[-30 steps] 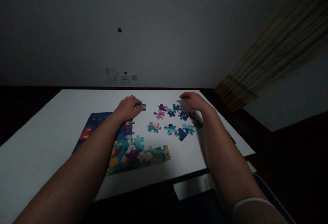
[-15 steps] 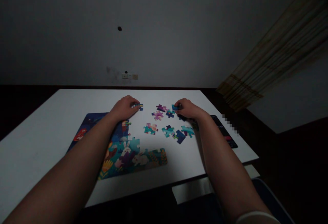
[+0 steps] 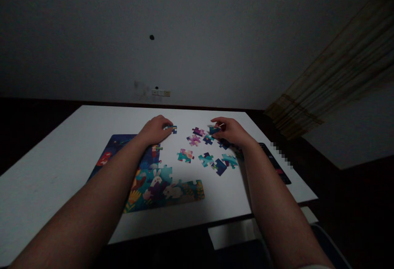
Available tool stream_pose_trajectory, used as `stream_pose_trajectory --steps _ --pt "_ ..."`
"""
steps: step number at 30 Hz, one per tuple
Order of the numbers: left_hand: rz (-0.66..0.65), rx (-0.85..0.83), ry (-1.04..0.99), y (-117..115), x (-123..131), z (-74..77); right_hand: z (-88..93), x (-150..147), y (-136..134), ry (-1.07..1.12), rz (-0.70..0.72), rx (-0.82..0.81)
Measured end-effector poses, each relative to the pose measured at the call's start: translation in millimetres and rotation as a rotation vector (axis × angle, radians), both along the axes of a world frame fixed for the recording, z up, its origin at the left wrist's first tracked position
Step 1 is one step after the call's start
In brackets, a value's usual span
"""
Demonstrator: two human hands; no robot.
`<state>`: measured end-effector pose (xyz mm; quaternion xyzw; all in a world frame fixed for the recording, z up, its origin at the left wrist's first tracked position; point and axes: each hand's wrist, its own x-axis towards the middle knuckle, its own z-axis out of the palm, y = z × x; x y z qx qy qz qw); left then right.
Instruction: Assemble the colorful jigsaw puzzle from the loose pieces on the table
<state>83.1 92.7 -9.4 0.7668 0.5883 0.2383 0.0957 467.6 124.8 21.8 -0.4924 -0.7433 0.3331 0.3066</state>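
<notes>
My left hand (image 3: 156, 129) rests at the far side of the white table, thumb and fingers closed on a small blue and yellow puzzle piece (image 3: 174, 129). Under and beside my left forearm lies the partly joined jigsaw puzzle (image 3: 164, 183), with rabbits and plants on it. My right hand (image 3: 233, 131) pinches a dark blue puzzle piece (image 3: 214, 130), its index finger raised above it. Between my hands lie several loose pieces, among them a pink and teal piece (image 3: 185, 155), a purple piece (image 3: 193, 140) and a dark blue piece (image 3: 218, 167).
A dark flat panel (image 3: 273, 162) with a lit pink patch lies right of my right forearm, partly hidden. The white table (image 3: 55, 158) ends before a grey wall with sockets (image 3: 161, 93). A curtain (image 3: 295, 109) hangs at the right.
The view has shifted slightly, moving the scene a little rightward. My right index finger has lifted from the dark blue piece. My left hand keeps its piece in about the same place.
</notes>
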Motion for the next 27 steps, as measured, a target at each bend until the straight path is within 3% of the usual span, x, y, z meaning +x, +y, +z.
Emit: stream_pose_trajectory --steps 8,14,20,27 --pt "-0.006 -0.001 0.006 -1.2 1.0 -1.0 4.3 -49.5 -13.7 0.565 -0.017 -0.16" --pt "0.011 -0.026 0.0 -2.5 2.3 -1.0 -0.2 -63.4 -16.0 0.483 -0.027 -0.121" --pt "0.027 -0.04 -0.014 -4.9 3.9 0.0 1.2 -74.5 -24.5 0.537 -0.001 -0.215" --pt "-0.016 0.141 0.034 -18.8 19.3 21.8 -2.0 -84.0 -24.9 0.552 -0.046 -0.262"
